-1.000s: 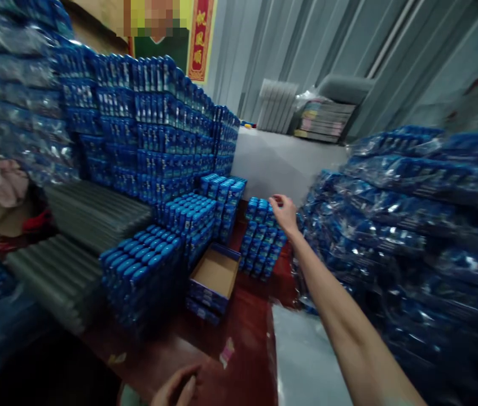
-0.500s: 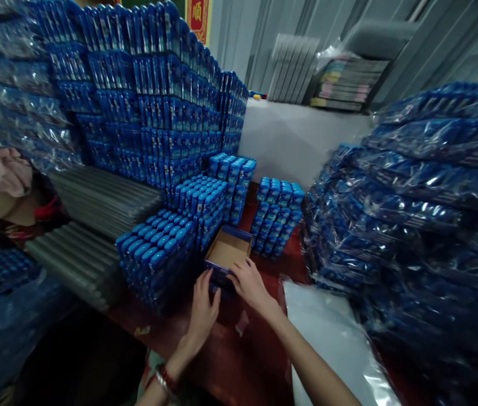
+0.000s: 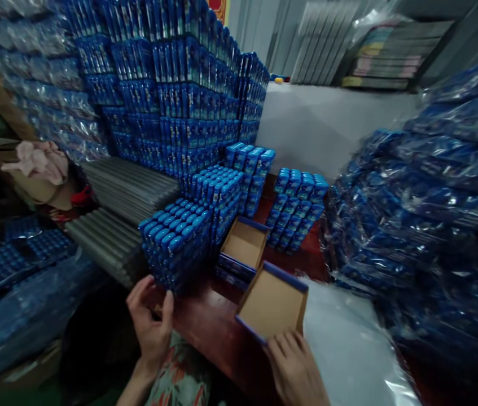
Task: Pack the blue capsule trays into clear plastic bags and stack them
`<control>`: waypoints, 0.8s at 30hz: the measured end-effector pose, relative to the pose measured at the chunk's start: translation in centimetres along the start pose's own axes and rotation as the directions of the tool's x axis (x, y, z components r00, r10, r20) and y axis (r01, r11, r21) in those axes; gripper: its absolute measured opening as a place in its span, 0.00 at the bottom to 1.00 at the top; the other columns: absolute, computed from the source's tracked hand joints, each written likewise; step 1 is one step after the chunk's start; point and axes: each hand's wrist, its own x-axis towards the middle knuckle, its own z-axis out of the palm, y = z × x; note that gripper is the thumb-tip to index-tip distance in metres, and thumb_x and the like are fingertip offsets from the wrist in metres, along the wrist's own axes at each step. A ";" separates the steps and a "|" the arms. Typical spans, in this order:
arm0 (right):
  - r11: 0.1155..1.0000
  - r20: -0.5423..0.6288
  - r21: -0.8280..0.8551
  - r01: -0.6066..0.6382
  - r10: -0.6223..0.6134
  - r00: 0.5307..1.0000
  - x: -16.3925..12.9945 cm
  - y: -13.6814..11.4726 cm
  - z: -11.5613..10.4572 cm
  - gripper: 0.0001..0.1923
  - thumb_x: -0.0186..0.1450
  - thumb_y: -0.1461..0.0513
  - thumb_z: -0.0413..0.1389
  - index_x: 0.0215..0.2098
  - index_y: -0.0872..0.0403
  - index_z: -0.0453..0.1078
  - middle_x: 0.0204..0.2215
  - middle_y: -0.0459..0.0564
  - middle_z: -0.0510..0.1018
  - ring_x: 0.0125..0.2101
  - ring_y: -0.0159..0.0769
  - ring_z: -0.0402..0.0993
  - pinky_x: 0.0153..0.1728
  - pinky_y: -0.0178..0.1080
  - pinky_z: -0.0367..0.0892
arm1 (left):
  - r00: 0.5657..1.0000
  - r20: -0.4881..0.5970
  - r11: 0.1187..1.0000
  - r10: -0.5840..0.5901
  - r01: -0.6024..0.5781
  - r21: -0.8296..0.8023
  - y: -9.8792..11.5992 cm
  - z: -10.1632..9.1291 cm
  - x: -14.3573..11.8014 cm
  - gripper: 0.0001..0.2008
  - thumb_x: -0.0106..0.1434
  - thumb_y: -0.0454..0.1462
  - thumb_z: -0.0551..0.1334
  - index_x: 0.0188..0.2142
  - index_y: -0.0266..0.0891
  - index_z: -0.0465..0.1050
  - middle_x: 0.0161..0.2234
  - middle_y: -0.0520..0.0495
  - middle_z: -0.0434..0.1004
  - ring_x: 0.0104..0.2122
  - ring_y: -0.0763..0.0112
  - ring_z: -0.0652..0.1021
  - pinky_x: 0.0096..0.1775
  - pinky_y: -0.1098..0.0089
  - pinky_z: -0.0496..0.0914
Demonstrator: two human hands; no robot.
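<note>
My right hand (image 3: 293,361) grips the near edge of a shallow cardboard tray (image 3: 272,304), brown inside with a blue rim and nothing in it. Just behind it, a similar tray (image 3: 245,242) rests on top of others on the red tabletop (image 3: 205,316). My left hand (image 3: 152,318) is open, thumb and fingers apart, holding nothing. It is near the front corner of a block of blue packs (image 3: 177,231), which stand in tight rows with rounded tops.
Tall stacks of blue packs (image 3: 175,96) rise at the back left. Plastic-wrapped bundles (image 3: 446,214) pile up on the right. Clear plastic sheets (image 3: 344,332) lie at the right front. Grey ribbed trays (image 3: 131,186) are stacked on the left. More blue packs (image 3: 295,208) stand beyond the cardboard trays.
My right hand has drawn one cardboard tray off the stack, toward me and to the right. My left hand has left the stack and moved left. The view has shifted.
</note>
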 end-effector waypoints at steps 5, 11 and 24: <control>0.994 0.065 0.108 -0.031 0.024 0.998 -3.8 -2.8 3.5 0.08 0.63 0.64 0.48 0.33 0.48 0.68 0.26 0.47 0.77 0.28 0.43 0.73 0.37 0.49 0.68 | 0.974 0.224 0.999 -0.020 0.027 -0.028 -2.2 -1.3 7.5 0.48 0.52 0.47 0.67 0.64 0.43 0.40 0.63 0.38 0.50 0.61 0.54 0.58 0.60 0.52 0.52; 0.714 0.094 0.644 -0.276 0.284 0.954 12.0 -2.3 1.5 0.16 0.68 0.56 0.44 0.51 0.48 0.65 0.49 0.50 0.74 0.49 0.39 0.69 0.51 0.45 0.64 | 0.894 0.442 0.986 -0.071 -0.003 0.165 -3.2 0.5 11.1 0.73 0.34 0.51 0.74 0.64 0.39 0.20 0.65 0.29 0.36 0.63 0.42 0.47 0.60 0.45 0.44; 0.152 0.086 0.963 -0.223 0.610 0.788 25.2 -5.8 8.3 0.26 0.64 0.46 0.44 0.50 0.54 0.65 0.51 0.53 0.70 0.52 0.39 0.63 0.57 0.42 0.54 | 0.959 0.221 0.947 0.176 -0.226 0.227 -2.3 1.8 7.5 0.69 0.39 0.48 0.71 0.63 0.31 0.21 0.61 0.27 0.37 0.62 0.42 0.47 0.58 0.42 0.47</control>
